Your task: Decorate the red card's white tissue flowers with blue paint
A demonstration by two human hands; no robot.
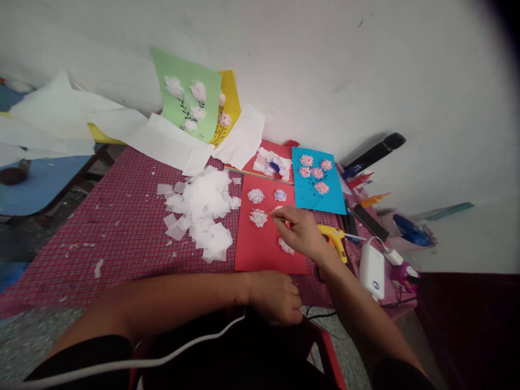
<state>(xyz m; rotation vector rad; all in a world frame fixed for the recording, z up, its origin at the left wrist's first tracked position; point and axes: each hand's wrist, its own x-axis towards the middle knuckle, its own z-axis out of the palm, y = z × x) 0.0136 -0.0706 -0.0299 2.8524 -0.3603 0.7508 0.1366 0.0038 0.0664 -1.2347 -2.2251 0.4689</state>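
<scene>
A red sheet of paper (260, 252) lies on the table, with several round white tissue-paper flowers on it, some speckled dark. Above the sheet, my right hand (298, 230) pinches a thin light stick (265, 213). The stick's tip reaches the white flower (258, 219) at the sheet's left side; whether it presses into the paper, I cannot tell. My left hand (276, 298) is a closed fist at the near table edge, below the red sheet, and what it holds, if anything, is hidden. Left of the sheet spreads a pile of white tissue squares (203, 197).
A blue card with pink flowers (317, 203) and an ink-stained tissue (264, 162) lie behind. Green (166, 70) and yellow (231, 81) cards lean on the wall. At right are a yellow glue gun (335, 235) and a white power bank (371, 271). A white cable (182, 355) crosses below.
</scene>
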